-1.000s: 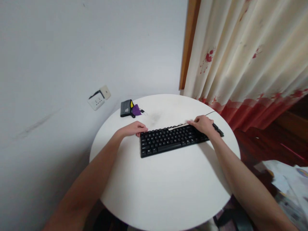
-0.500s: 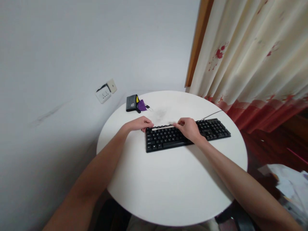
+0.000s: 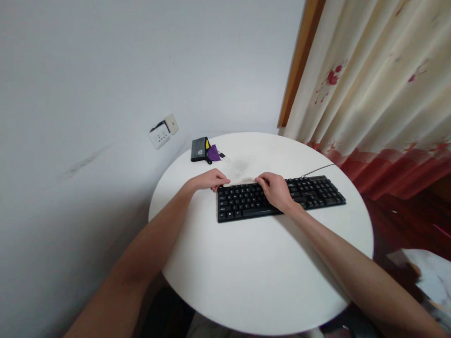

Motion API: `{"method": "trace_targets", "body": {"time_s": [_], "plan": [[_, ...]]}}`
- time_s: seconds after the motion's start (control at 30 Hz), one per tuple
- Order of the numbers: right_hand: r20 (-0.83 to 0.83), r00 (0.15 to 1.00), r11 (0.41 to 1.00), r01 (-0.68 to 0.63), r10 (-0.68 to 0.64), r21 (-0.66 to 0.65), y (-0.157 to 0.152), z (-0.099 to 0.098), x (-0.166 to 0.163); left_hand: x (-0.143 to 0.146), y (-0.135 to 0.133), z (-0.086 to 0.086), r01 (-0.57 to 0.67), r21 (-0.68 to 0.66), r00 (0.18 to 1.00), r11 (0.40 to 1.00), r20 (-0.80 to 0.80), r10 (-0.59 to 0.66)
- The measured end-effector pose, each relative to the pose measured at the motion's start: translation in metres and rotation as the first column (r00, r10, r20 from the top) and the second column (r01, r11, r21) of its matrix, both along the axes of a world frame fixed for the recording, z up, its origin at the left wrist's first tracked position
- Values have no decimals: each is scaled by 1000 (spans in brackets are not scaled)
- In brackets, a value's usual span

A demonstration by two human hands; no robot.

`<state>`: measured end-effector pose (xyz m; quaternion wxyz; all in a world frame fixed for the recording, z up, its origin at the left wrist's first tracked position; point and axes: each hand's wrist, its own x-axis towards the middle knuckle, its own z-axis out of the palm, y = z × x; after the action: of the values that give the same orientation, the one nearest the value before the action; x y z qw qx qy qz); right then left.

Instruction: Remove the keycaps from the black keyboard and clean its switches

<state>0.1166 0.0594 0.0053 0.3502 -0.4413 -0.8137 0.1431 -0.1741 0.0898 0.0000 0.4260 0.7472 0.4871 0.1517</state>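
A black keyboard lies flat on the round white table. My left hand is closed at the keyboard's far left corner, with the thumb along its top edge. My right hand is over the middle of the keyboard, thumb and fingers pinched together. From its fingertips a slim white stick reaches left just past the back row of keys. It is blurred and hard to tell from the white tabletop. The palm hides some of the keys.
A small grey pouch with a purple cloth beside it lies near the table's back left edge. The keyboard's cable runs off to the right. A wall socket is at the left, and a patterned curtain hangs at the right.
The white stick has shifted from over the top keys to behind the keyboard's back edge. The whole view has slid slightly; my left hand stays at the corner.
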Motion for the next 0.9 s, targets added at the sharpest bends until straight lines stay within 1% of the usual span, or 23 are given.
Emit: {"method": "trace_targets", "body": {"time_s": [0.07, 0.17, 0.27, 0.37, 0.57, 0.9], "plan": [[-57, 998, 1000, 14, -14, 1, -2, 2, 0, 0, 0, -1, -1, -7, 1000, 1000, 2, 1], [-103, 994, 999, -41, 41, 1, -6, 3, -3, 0, 0, 0, -14, -8, 1000, 1000, 1, 14], [-68, 991, 993, -116, 116, -4, -13, 1, -9, 0, -1, 2, -14, -1, 1000, 1000, -8, 14], [9, 989, 989, -145, 145, -2, -18, -2, -15, 1, -2, 3, -13, -1, 1000, 1000, -20, 13], [143, 985, 995, -102, 101, 5, -21, -2, -15, 0, -2, 2, -11, 4, 1000, 1000, -22, 11], [210, 975, 996, -66, 77, -59, -27, -1, -20, 7, -5, 9, -55, -19, 998, 998, -22, 54]]}}
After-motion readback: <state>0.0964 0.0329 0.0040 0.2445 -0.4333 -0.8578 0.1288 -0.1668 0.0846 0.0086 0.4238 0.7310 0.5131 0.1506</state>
